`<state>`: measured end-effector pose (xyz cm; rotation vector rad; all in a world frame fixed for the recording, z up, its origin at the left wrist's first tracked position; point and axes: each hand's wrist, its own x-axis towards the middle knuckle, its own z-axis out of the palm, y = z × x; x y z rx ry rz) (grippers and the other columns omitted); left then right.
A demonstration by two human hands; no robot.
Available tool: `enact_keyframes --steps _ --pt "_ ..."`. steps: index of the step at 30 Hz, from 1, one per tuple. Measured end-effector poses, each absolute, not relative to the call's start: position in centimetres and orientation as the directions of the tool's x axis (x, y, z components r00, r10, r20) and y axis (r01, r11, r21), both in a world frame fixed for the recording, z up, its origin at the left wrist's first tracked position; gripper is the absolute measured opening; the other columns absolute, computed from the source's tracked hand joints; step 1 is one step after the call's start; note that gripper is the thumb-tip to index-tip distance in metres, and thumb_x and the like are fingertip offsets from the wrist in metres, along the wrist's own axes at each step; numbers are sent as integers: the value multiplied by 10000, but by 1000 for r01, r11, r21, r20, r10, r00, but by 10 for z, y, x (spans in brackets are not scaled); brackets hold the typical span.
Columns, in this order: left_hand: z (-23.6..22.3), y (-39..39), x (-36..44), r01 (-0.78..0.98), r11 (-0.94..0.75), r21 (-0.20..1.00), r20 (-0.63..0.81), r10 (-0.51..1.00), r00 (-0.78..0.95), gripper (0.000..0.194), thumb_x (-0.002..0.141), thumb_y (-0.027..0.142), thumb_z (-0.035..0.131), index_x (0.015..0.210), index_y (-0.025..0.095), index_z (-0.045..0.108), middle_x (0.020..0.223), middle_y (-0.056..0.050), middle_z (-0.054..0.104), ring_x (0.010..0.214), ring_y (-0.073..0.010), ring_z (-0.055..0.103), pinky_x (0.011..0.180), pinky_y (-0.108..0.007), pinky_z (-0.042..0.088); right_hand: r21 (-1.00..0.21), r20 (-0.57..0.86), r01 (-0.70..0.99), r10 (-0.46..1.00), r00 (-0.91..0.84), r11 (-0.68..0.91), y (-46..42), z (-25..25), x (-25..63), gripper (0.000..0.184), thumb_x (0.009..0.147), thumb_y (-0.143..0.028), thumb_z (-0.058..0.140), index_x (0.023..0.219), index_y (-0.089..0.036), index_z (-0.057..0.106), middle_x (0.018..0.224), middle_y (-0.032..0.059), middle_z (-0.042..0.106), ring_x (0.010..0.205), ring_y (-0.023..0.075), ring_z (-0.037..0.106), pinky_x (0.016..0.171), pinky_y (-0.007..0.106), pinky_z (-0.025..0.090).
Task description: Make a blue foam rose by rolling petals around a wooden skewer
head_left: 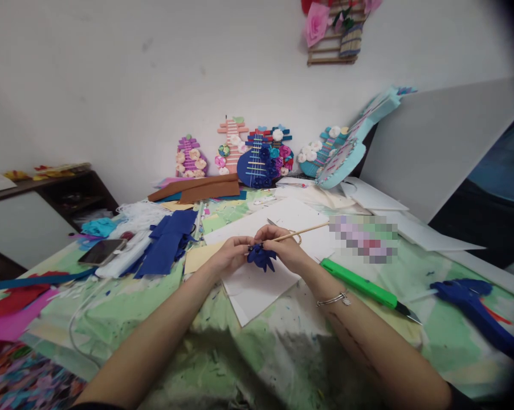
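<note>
Landmark: the white paper (248, 304) lay on a green-patterned table cover (223, 364), partly beneath both hands.
Blue petaled piece: this dark blue bundle (263, 261) was held up over the white paper, between the two hands, its pointed tips hanging downward.
Left hand: the left hand (235, 254) pinched the bundle's left edge between thumb and fingers.
Right hand: the right hand (282, 246) was curled closed, pinching a wooden stick (310, 229) that slanted up over the white paper's right part; whether its fingertips also pressed the petals could not be told.
Bracelet: a thin metal bangle (334, 300) circled the right wrist, right of the white paper.
Cutter: a green utility knife (359, 283) lay right of the white paper, blade out.
Glue gun: a blue glue gun (466, 307) sat farther right of it.
Blue sheets: dark blue pieces (167, 242) lay left of it, with a phone (101, 251) beyond them.
Brown sheets: these (197, 189) lay behind it, to the left.
Wall row: decorated lute shapes (255, 165) leaned behind the white paper.
</note>
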<state>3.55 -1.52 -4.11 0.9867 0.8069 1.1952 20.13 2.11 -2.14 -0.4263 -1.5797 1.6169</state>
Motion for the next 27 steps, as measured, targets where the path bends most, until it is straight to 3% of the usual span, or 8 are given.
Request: enact_keyframes --steps 27 --pt "-41 -15 35 -348 76 934 0 977 215 237 595 196 768 777 70 682 666 -59 648 598 -133 572 628 -265 419 -943 304 -303 725 -618 138 20 -21 202 173 598 -120 540 756 -149 604 697 -17 613 620 83 540 575 202 404"
